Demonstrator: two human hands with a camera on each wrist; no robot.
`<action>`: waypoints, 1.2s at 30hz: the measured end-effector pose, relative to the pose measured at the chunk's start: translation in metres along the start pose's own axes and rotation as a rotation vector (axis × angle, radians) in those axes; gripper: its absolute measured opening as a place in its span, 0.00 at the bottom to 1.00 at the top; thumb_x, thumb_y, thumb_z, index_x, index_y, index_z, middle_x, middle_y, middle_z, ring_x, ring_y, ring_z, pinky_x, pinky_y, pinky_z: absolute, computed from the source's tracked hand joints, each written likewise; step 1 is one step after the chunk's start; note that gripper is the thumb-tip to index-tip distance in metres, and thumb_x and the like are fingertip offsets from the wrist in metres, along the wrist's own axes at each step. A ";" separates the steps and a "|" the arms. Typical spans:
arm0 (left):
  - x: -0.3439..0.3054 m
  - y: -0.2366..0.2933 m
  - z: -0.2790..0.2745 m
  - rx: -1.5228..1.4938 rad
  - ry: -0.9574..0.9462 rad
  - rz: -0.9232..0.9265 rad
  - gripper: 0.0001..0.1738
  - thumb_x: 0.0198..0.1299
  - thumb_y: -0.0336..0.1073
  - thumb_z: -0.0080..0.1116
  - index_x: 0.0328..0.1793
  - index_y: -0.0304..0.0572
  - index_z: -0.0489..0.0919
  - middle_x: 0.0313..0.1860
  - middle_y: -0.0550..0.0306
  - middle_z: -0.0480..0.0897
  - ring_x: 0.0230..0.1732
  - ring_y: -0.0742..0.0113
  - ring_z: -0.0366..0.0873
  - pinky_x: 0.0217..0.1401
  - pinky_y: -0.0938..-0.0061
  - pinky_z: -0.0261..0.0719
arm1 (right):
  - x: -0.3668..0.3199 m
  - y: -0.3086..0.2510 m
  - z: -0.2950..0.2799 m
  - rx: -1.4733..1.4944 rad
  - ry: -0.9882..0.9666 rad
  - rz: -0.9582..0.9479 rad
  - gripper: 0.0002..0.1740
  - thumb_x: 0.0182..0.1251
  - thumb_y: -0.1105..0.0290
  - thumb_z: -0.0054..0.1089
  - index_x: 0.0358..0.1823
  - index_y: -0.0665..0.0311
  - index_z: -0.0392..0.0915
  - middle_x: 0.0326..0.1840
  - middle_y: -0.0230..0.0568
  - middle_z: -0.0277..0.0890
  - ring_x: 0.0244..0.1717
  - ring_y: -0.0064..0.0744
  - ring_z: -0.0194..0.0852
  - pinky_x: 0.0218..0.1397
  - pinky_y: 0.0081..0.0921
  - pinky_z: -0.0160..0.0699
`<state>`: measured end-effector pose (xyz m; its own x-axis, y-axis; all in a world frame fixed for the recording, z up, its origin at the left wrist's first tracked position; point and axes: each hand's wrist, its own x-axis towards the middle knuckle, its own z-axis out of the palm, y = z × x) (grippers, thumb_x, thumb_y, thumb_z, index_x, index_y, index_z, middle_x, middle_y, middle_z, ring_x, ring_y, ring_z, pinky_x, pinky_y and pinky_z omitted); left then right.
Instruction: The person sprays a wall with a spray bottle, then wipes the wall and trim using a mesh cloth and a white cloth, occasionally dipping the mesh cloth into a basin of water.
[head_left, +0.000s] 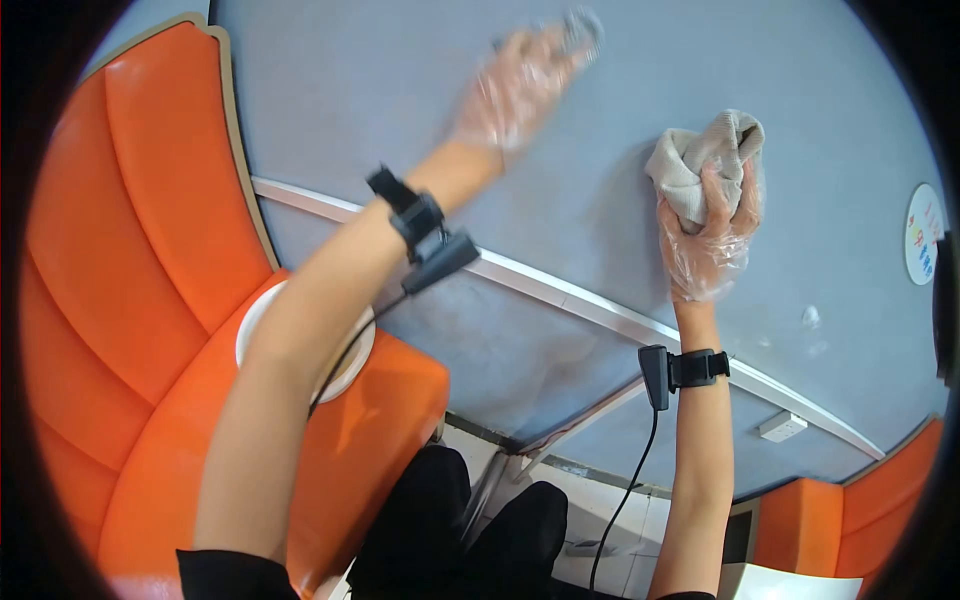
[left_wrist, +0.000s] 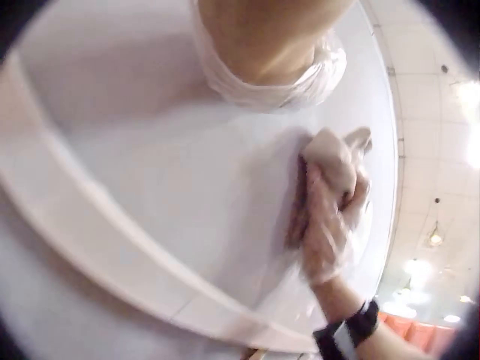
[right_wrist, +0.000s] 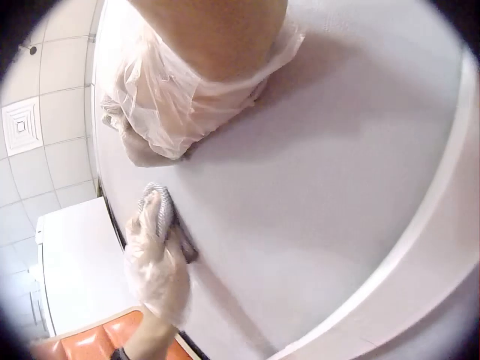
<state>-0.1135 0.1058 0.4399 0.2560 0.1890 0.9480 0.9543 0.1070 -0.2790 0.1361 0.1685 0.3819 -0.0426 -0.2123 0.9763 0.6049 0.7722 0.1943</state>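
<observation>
My left hand (head_left: 512,98), in a clear plastic glove, grips a grey-and-white striped cloth (head_left: 583,35) against the grey-blue wall panel (head_left: 600,90), high up and left of the other hand. The striped cloth (right_wrist: 165,214) pokes out past the fingers in the right wrist view. My right hand (head_left: 712,240), also gloved, holds a bunched beige-grey ribbed cloth (head_left: 682,175) to the same panel. In the left wrist view, fingers are curled over this ribbed cloth (left_wrist: 334,159). Each wrist view shows its own hand mostly hidden behind the forearm and glove cuff.
A pale trim strip (head_left: 560,295) crosses the panel below both hands. Whitish smudges (head_left: 811,318) and a round sticker (head_left: 924,234) are at right. Below the strip is a white socket box (head_left: 783,427). An orange padded seat (head_left: 390,400) with a white round container (head_left: 355,368) stands left.
</observation>
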 end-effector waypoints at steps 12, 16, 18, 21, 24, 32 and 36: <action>-0.133 -0.006 -0.005 -0.045 -0.112 0.084 0.35 0.57 0.25 0.54 0.71 0.67 0.75 0.73 0.55 0.70 0.64 0.52 0.74 0.56 0.64 0.82 | -0.045 -0.005 -0.020 0.029 -0.261 -0.198 0.37 0.39 0.76 0.77 0.57 0.42 0.78 0.74 0.39 0.64 0.69 0.56 0.64 0.69 0.49 0.71; -0.128 -0.005 0.002 -0.133 0.018 -0.432 0.40 0.53 0.21 0.55 0.75 0.60 0.70 0.68 0.50 0.72 0.60 0.46 0.75 0.57 0.57 0.81 | -0.071 -0.005 -0.034 0.002 -0.353 -0.198 0.34 0.43 0.79 0.73 0.55 0.43 0.79 0.73 0.38 0.66 0.64 0.53 0.67 0.61 0.45 0.77; -0.142 0.024 0.005 -0.054 -0.074 -0.445 0.40 0.54 0.22 0.55 0.76 0.59 0.69 0.68 0.50 0.73 0.60 0.48 0.76 0.55 0.57 0.82 | -0.087 -0.007 -0.038 -0.009 -0.324 -0.215 0.34 0.42 0.79 0.74 0.54 0.43 0.80 0.70 0.39 0.68 0.59 0.51 0.70 0.56 0.44 0.78; -0.168 0.045 0.003 -0.111 -0.283 -0.161 0.41 0.55 0.21 0.52 0.77 0.65 0.69 0.67 0.46 0.73 0.62 0.45 0.74 0.60 0.60 0.81 | -0.099 -0.014 -0.045 0.065 -0.386 -0.152 0.37 0.33 0.73 0.80 0.52 0.44 0.81 0.65 0.42 0.70 0.49 0.47 0.75 0.49 0.41 0.80; -0.173 0.025 -0.002 -0.145 -0.288 0.139 0.39 0.58 0.24 0.51 0.76 0.70 0.69 0.70 0.53 0.72 0.60 0.48 0.77 0.56 0.62 0.83 | -0.097 -0.018 -0.046 0.094 -0.424 -0.061 0.39 0.31 0.71 0.82 0.53 0.44 0.80 0.64 0.43 0.71 0.49 0.48 0.77 0.47 0.41 0.82; -0.140 -0.018 -0.011 -0.101 -0.141 -0.690 0.38 0.56 0.19 0.52 0.75 0.58 0.71 0.62 0.43 0.73 0.57 0.45 0.76 0.60 0.58 0.79 | -0.106 -0.018 -0.043 0.137 -0.387 0.029 0.38 0.35 0.69 0.83 0.54 0.45 0.77 0.62 0.44 0.69 0.54 0.52 0.78 0.50 0.43 0.86; -0.165 0.031 -0.009 -0.107 -0.220 -0.258 0.40 0.53 0.19 0.52 0.76 0.53 0.70 0.65 0.41 0.70 0.59 0.44 0.75 0.60 0.54 0.78 | -0.105 -0.019 -0.046 0.145 -0.423 0.064 0.37 0.38 0.70 0.81 0.55 0.48 0.76 0.61 0.45 0.67 0.55 0.53 0.77 0.51 0.44 0.86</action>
<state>-0.1251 0.0693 0.2761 -0.0237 0.3760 0.9263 0.9969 0.0782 -0.0063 0.1655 0.1487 0.2717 -0.3487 0.0785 0.9340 0.5004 0.8582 0.1147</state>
